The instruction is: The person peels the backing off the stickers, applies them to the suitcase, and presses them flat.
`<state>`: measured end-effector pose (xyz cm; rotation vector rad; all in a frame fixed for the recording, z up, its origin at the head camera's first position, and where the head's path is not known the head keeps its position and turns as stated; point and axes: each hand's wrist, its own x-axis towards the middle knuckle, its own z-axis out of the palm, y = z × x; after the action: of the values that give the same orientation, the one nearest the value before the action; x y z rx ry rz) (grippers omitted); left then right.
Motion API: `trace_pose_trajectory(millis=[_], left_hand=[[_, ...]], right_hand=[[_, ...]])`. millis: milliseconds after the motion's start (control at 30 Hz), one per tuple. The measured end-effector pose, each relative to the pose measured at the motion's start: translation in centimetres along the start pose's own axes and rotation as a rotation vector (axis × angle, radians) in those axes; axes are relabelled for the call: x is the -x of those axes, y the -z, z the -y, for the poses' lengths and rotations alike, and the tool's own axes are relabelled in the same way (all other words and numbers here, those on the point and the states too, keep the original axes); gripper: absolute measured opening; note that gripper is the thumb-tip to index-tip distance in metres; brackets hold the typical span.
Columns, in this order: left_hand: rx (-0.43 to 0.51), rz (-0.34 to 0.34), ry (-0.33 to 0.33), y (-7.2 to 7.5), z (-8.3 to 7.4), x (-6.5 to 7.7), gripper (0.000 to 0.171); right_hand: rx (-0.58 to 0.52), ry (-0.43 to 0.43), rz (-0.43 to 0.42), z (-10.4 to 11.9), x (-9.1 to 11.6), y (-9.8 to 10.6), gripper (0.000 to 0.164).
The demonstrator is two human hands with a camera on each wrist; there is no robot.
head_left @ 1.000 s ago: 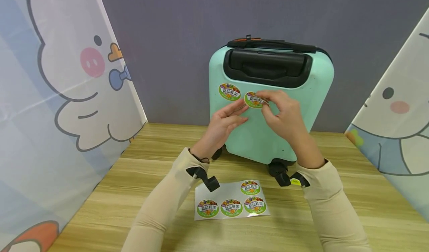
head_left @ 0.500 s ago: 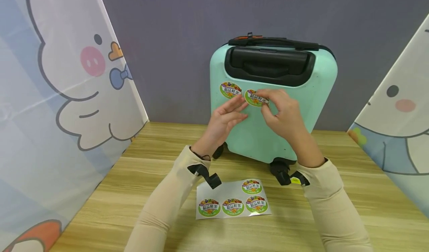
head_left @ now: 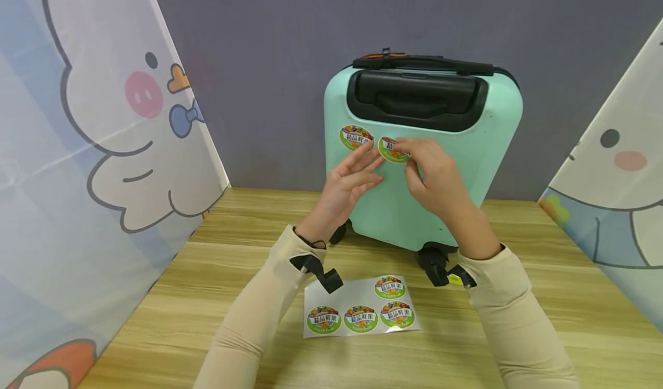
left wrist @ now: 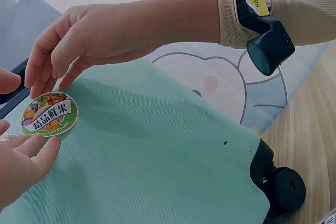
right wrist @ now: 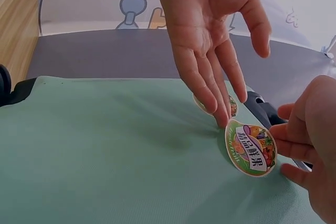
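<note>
A mint-green suitcase [head_left: 404, 205] stands upright, with one round fruit sticker [head_left: 355, 137] on its upper left. Just right of it, a second round fruit sticker [head_left: 392, 149] lies close against the shell; a shadow shows along its edge in the right wrist view. My right hand [head_left: 437, 176] pinches this second sticker by its right side, and the fingers cover part of it. With fingers extended, my left hand [head_left: 344, 193] touches near its left edge [right wrist: 229, 129]; the fingertips also overlap the first sticker in the head view.
A white sticker sheet [head_left: 336, 291] with several round stickers lies on the wooden table [head_left: 207, 297] in front of the suitcase. Black wheels [head_left: 434, 258] sit under the suitcase. A grey panel [head_left: 259, 90] stands behind, and cartoon-printed cloths [head_left: 119, 164] flank the table.
My right fingers have crept left over the second sticker, covering more of its right side. The left fingertips have risen slightly and now overlap the first sticker's lower right edge.
</note>
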<state>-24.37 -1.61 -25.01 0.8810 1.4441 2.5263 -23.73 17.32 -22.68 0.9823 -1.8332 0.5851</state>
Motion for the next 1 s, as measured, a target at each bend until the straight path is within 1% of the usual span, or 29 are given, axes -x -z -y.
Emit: trace_pose_trajectory(millis=[100,267,467,567,700,800,900,1000], left_hand=[[-0.002,0.002,-0.002,0.0,0.0,0.0,0.065],[-0.009,0.001,-0.001,0.0,0.0,0.0,0.066],[0.000,-0.006,0.000,-0.1,0.0,0.0,0.066],[0.005,-0.010,0.001,-0.2,0.0,0.0,0.066],[0.012,-0.012,0.004,-0.3,0.0,0.1,0.066],[0.011,-0.014,0.003,-0.3,0.0,0.1,0.066],[0.011,-0.015,0.001,-0.3,0.0,0.0,0.066],[0.015,-0.017,0.001,-0.2,0.0,0.0,0.066]], right_hand=[[0.009,0.018,-0.015,-0.1,-0.2,-0.2,0.029],[0.064,0.047,-0.042,-0.1,-0.3,-0.4,0.029],[0.072,0.030,-0.104,0.0,-0.1,-0.4,0.033],[0.043,0.032,-0.143,0.2,-0.2,-0.4,0.033],[-0.040,0.008,-0.213,0.5,-0.4,-0.2,0.032],[-0.108,-0.050,-0.255,0.8,-0.4,0.1,0.033],[-0.171,-0.119,-0.280,1.0,-0.3,0.3,0.035],[-0.283,-0.181,-0.283,1.2,-0.3,0.5,0.038]])
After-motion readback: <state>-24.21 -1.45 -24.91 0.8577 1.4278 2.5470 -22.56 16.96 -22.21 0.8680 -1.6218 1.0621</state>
